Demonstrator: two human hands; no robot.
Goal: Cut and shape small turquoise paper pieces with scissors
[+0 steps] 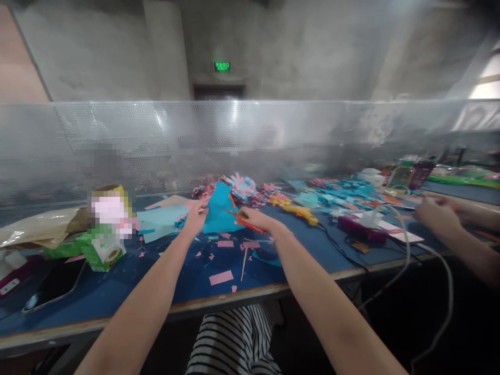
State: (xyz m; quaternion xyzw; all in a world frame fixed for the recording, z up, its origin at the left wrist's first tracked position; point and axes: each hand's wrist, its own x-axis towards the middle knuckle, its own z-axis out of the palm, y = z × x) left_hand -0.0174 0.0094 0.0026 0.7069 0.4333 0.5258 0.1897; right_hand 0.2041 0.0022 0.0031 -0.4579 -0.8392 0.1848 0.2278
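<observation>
A sheet of bright blue paper (219, 205) stands tilted in front of me, its left edge pinched by my left hand (196, 216). My right hand (258, 219) is closed around red-handled scissors (250, 224), whose blades lie across the blue paper. Behind the sheet sits a pink, white and light blue paper flower (242, 186) among smaller pink and orange paper pieces. Below my hands, pink paper strips (221, 277) and small scraps are scattered on the blue tabletop, along with a thin stick (244, 264).
Left are a phone (57, 281), a green box (103, 250) and light blue sheets (160, 221). A yellow glue gun (300, 213) with a black cord lies right, near a purple box (361, 229) and a white cable (408, 250). Another person's hands (437, 213) work at far right.
</observation>
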